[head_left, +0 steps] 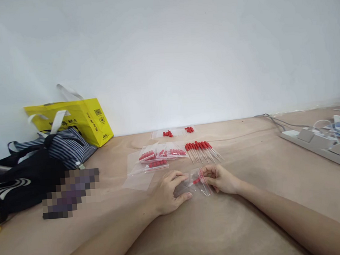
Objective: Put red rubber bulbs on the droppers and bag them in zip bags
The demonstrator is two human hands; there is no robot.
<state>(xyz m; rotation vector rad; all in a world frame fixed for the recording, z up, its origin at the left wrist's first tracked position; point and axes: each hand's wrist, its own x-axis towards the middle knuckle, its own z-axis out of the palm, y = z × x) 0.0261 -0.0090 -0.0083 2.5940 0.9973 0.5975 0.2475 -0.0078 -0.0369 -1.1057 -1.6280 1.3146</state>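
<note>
A clear zip bag (pixel 202 187) lies on the table between my hands, its zip edge to the right. My left hand (pixel 172 191) rests on the bag's left end, thumb and fingers apart. A thin pale stick with a red end (pixel 196 180) is partly in the bag. My right hand (pixel 217 178) is closed in a pinch on the red end at the bag's mouth. Just beyond lies a row of several red-ended sticks (pixel 199 145). To their left are several zip bags holding red-ended pieces (pixel 158 163).
Near the wall, more red pieces (pixel 189 129) lie on a clear bag. Flat clear bags (pixel 137 181) lie left of the filled ones. At left stand a yellow bag (pixel 99 125), a striped bag (pixel 80 150) and a black bag (pixel 30 181). A power strip (pixel 321 149) with plugs is at right.
</note>
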